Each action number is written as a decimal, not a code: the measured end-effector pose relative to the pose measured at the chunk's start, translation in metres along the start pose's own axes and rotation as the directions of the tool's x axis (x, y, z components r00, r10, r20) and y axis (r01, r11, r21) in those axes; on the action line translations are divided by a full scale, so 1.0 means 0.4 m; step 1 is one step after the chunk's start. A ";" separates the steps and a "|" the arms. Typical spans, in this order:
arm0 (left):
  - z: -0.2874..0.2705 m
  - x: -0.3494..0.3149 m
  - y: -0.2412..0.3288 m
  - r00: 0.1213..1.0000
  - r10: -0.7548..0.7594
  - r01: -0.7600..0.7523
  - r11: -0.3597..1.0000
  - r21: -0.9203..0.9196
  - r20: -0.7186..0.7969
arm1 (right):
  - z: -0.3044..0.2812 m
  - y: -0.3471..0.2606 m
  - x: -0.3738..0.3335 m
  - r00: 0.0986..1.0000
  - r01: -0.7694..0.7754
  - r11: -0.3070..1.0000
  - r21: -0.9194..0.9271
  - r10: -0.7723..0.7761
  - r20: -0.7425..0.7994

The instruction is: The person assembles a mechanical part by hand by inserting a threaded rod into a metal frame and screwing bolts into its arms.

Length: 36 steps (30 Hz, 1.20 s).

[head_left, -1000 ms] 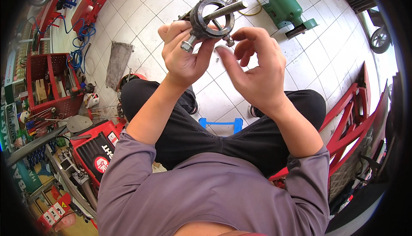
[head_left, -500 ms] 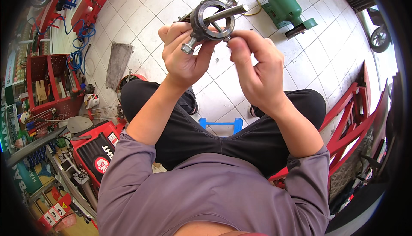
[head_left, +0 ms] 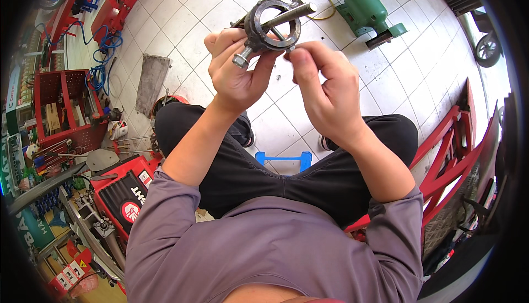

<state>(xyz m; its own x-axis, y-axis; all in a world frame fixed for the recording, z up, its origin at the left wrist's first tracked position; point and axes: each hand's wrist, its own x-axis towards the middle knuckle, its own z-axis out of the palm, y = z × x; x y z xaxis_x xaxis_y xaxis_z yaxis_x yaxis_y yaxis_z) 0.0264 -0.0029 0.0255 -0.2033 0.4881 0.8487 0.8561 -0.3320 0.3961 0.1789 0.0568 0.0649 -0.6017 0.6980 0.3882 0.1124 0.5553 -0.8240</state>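
A dark steel ring (head_left: 252, 27) with bolts around its rim is held up in front of me. My left hand (head_left: 234, 77) is closed round its lower left side. A thick grey rod (head_left: 295, 14) runs through the ring's opening and sticks out to the upper right. From the ring's lower left projects a silver hex bolt (head_left: 241, 58), and another bolt (head_left: 296, 2) stands at its upper right. My right hand (head_left: 330, 82) is closed, thumb and forefinger pinching a small bolt at the ring's lower right; the fingertips mostly hide it.
On the tiled floor ahead right lies a green bench grinder (head_left: 369, 8). A grey flat plate (head_left: 152, 82) is at the left, near a red perforated rack (head_left: 66, 104). Red metal frames (head_left: 446, 148) stand at the right. Between my feet is a blue plastic piece (head_left: 284, 158).
My right thumb and fingers have shifted slightly left along the ring's lower edge. My left hand and the ring have hardly moved.
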 end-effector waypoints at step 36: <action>0.018 -0.013 -0.003 0.997 -0.071 0.070 0.995 0.066 0.013 | 0.025 0.026 0.009 0.895 -0.447 0.728 0.519 0.355 0.271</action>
<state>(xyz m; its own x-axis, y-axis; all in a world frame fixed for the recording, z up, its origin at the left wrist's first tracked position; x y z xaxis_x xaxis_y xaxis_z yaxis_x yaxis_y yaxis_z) 0.0298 0.0005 0.0180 -0.2578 0.5208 0.8138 0.8691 -0.2430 0.4308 0.1698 0.0605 0.0537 -0.7130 0.6988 -0.0573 -0.0600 -0.1422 -0.9880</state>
